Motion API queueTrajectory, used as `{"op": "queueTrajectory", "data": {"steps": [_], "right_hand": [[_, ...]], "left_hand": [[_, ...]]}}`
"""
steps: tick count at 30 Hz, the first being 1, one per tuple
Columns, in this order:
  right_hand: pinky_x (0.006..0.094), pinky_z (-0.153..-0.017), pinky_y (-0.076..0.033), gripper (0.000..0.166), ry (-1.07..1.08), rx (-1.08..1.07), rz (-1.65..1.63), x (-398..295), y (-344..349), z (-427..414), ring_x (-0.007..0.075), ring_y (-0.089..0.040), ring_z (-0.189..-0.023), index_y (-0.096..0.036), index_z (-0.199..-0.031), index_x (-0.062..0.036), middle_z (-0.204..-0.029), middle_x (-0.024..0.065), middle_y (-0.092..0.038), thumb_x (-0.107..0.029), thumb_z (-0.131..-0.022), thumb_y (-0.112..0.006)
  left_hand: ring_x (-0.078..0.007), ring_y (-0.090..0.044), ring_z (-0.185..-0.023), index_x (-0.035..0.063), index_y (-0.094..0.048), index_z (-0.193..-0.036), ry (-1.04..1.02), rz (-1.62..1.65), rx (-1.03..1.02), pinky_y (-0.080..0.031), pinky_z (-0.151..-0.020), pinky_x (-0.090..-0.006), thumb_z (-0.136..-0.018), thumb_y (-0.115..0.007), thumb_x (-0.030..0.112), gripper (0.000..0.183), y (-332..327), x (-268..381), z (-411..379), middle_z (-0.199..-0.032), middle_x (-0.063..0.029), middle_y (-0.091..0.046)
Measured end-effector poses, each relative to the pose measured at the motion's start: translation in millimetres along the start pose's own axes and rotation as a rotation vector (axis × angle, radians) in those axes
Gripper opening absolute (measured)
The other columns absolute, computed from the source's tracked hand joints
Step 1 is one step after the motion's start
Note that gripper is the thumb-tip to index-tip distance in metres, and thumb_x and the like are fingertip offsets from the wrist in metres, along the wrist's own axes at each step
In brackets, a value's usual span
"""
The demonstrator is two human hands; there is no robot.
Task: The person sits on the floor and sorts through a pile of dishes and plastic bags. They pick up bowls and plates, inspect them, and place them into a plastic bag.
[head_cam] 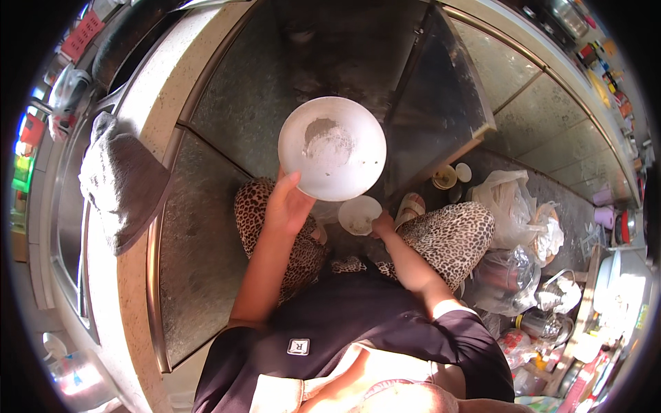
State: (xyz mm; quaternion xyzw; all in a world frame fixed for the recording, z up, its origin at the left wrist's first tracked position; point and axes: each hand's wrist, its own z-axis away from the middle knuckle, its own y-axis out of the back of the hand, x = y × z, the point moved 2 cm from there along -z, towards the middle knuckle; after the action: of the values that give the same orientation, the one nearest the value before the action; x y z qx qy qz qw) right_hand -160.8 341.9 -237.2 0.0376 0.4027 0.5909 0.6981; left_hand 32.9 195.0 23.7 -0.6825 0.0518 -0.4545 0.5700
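My left hand (292,201) grips the lower left rim of a round, whitish shallow pan or dish (356,155), its face turned up to me with a grey, dusty patch in the middle. Lower and to the right, my right hand (382,224) holds a smaller white bowl (357,212) by its right side; dark specks lie in it. The bowl is between my knees, below the larger dish in the picture. Ahead is a dark open cabinet (341,57), with its door (444,98) swung out to the right.
A small yellowish container (444,177) and a white lid (463,172) lie on the floor by the door. Plastic bags (503,199) and a metal-and-glass jar (542,325) crowd the right. A grey cloth (121,180) hangs over the counter edge (137,289) at left.
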Motion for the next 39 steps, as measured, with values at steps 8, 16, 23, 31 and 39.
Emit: {"op": "queueTrajectory", "data": {"steps": [8, 16, 23, 31, 39], "right_hand": [[0.0413, -0.054, -0.054, 0.040, 0.089, 0.147, 0.321, 92.3, -54.2, -114.5, 0.0330, -0.067, -0.061, -0.038, -0.118, 0.0070, -0.089, 0.0261, -0.065, -0.010, -0.086, -0.053], [0.0452, -0.071, -0.054, 0.050, -0.003, 0.048, 0.374, 86.1, -64.3, -109.8, 0.0399, -0.066, -0.086, -0.034, -0.130, 0.0059, -0.101, 0.0297, -0.063, -0.008, -0.085, -0.051], [0.0477, -0.086, -0.051, 0.053, -0.074, 0.028, 0.331, 92.1, -54.6, -114.6, 0.0437, -0.058, -0.107, -0.035, -0.131, 0.0026, -0.115, 0.0307, -0.058, -0.011, -0.084, -0.057], [0.0423, -0.086, -0.048, 0.030, 0.430, 0.208, 0.017, -14.8, -24.7, -66.3, 0.0361, -0.060, -0.105, -0.058, -0.113, -0.0038, -0.110, 0.0204, -0.062, -0.015, -0.085, -0.060], [0.0436, -0.093, -0.045, 0.031, 1.538, 0.728, 0.163, -168.2, 115.4, 208.3, 0.0279, -0.057, -0.108, -0.062, -0.103, -0.0059, -0.111, 0.0088, -0.062, -0.014, -0.076, -0.073]], "left_hand": [[-0.0277, -0.048, -0.123, -0.0013, -0.037, -0.137, 0.050, 0.020, 0.098, -0.040, -0.102, -0.0431, -0.084, -0.062, 0.021, 0.063, 27.7, -4.4, -24.5, -0.134, -0.0143, -0.049], [-0.0284, -0.048, -0.123, -0.0006, -0.035, -0.138, 0.094, 0.018, 0.168, -0.040, -0.102, -0.0442, -0.081, -0.063, 0.020, 0.067, 37.2, -7.6, -47.3, -0.134, -0.0148, -0.048], [-0.0287, -0.049, -0.121, -0.0024, -0.037, -0.137, 0.132, 0.041, 0.129, -0.040, -0.101, -0.0432, -0.082, -0.061, 0.020, 0.064, 40.2, -10.2, -52.0, -0.132, -0.0155, -0.050], [-0.0272, -0.050, -0.120, -0.0019, -0.039, -0.134, 0.109, 0.060, 0.144, -0.041, -0.100, -0.0412, -0.084, -0.059, 0.022, 0.059, 38.9, -8.3, -45.4, -0.130, -0.0144, -0.052], [-0.0219, -0.045, -0.124, 0.0112, -0.032, -0.141, 0.025, -0.072, 0.132, -0.042, -0.100, -0.0399, -0.085, -0.061, 0.024, 0.064, 19.3, -3.2, -12.2, -0.135, -0.0086, -0.044]]}}
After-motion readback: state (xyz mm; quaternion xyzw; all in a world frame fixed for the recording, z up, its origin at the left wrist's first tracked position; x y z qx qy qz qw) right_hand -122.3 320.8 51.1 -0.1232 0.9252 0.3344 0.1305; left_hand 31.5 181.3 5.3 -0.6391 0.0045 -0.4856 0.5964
